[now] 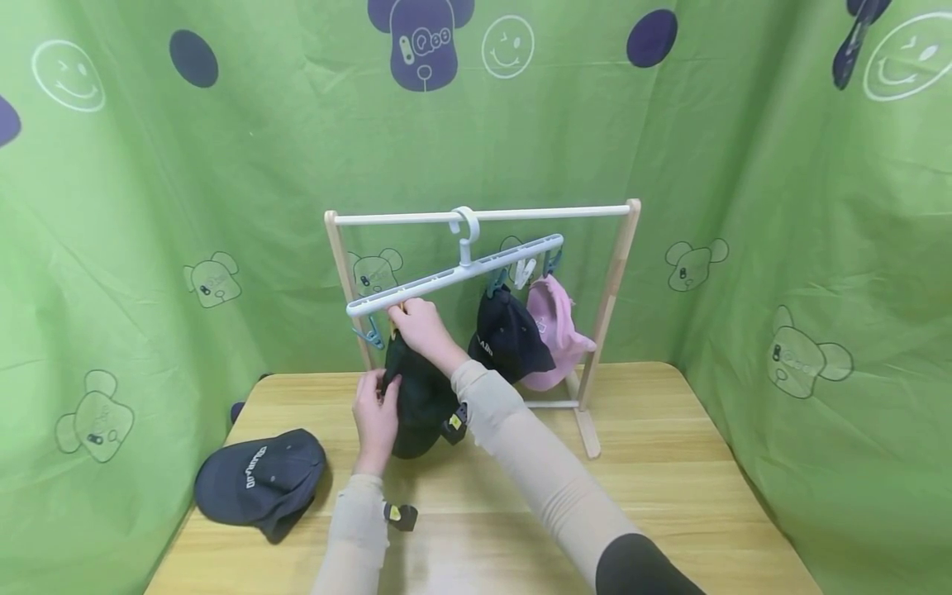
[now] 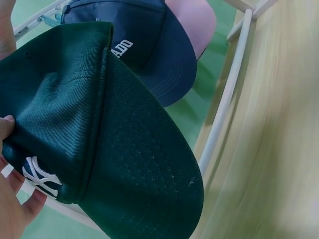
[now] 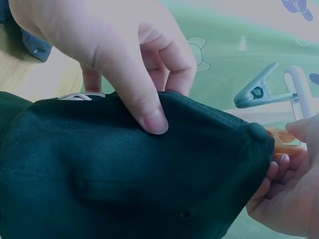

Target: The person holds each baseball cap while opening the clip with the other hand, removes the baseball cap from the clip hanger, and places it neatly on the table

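Note:
My left hand grips the side of a dark green baseball cap, thumb on one face and fingers behind; a white emblem shows on its front. The cap hangs crown up, brim down, below the left half of a pale hanger. At the crown's button, my right hand pinches an orange clip that sits at the cap's tip. Beside it dangles a free teal clip. The hanger tilts, its left end lower.
A wooden rack carries the hanger on its white top rail. A navy cap and a pink cap hang from clips on the right, a white clip between. Another navy cap lies on the table at left.

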### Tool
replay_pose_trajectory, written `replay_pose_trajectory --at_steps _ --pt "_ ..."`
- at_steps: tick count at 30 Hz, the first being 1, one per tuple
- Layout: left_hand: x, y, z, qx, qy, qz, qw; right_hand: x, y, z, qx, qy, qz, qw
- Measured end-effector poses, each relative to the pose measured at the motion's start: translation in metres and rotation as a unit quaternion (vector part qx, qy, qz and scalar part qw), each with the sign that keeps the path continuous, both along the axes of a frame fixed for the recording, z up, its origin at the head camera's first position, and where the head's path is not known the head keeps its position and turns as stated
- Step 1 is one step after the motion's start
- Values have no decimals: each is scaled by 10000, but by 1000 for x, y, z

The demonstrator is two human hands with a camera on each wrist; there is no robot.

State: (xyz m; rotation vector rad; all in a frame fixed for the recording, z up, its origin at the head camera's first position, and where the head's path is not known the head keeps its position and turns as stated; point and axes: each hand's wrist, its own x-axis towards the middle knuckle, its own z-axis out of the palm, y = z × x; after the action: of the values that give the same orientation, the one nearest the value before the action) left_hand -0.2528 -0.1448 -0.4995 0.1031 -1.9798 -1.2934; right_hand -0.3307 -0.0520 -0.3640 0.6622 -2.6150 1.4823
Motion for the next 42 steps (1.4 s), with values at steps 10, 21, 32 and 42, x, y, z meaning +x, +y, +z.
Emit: replay_pose_trajectory --at_steps 10,21,32,42 --pt "1 -1 -4 -32 73 -31 10000 0 1 -1 35 67 -4 10000" --pt "7 -1 -3 59 14 -17 10000 0 1 -2 -5 48 -11 10000" --pt "8 -3 -5 73 -51 -70 9999 1 1 -2 -88 -12 31 10000" --pt "8 -4 -5 34 -160 -70 9998 2 1 -3 -97 -45 17 9999"
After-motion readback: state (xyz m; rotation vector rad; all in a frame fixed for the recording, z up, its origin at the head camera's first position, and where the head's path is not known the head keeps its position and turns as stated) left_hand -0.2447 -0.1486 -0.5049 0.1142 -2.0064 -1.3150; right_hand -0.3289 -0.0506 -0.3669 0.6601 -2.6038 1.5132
